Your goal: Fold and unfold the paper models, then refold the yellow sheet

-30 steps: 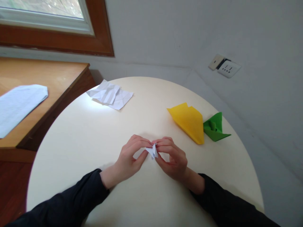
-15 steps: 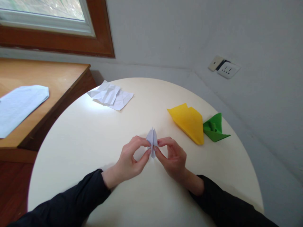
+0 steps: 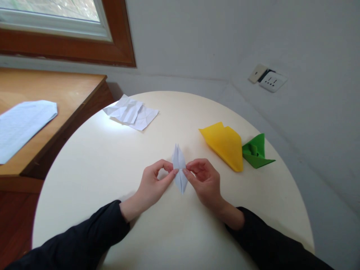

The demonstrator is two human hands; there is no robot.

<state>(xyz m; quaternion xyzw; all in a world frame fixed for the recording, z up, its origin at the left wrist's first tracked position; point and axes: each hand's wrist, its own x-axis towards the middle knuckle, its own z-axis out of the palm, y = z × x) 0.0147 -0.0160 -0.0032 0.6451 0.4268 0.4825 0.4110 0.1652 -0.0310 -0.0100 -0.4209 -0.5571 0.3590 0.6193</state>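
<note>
The left hand [image 3: 153, 183] and right hand [image 3: 204, 180] each pinch one side of a small white folded paper [image 3: 179, 168], a narrow diamond shape lying near the middle of the round cream bench [image 3: 112, 157]; both grips grasp it between thumb and forefinger. To the right lie a yellow folded paper [image 3: 225, 144] and a green folded paper [image 3: 255, 152], touching. A creased white sheet [image 3: 131, 112] sits at the far edge.

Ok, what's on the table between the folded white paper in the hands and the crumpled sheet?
Nothing: the head view shows bare table between the folded white paper and the crumpled sheet.
</note>
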